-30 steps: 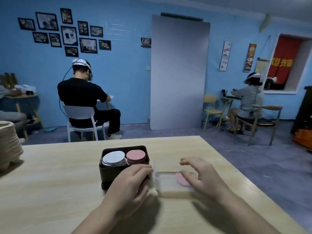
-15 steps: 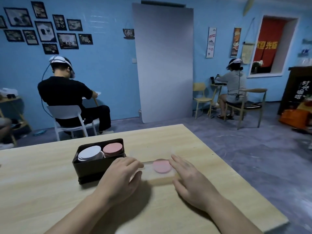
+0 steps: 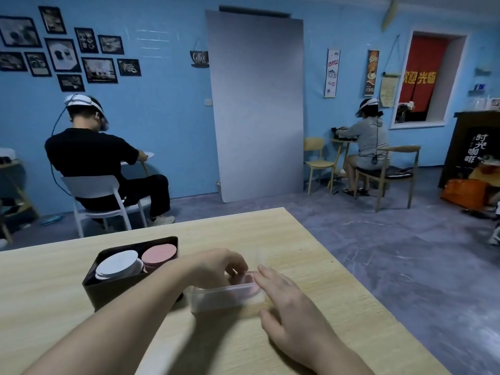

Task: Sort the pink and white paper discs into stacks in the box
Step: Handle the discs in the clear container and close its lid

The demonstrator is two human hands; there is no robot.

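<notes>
Dim, bluish, soft (edges bowed)

A black box on a pale wood-grain surface holds a white stack of discs beside a pink stack. A clear plastic tray shows one pink disc inside. Behind, bright blue walls, a grey panel and a mottled grey floor.

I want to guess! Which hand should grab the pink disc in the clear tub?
Probably the left hand: its fingers already reach into the clear tub at the pink disc, nearer the box.
</notes>
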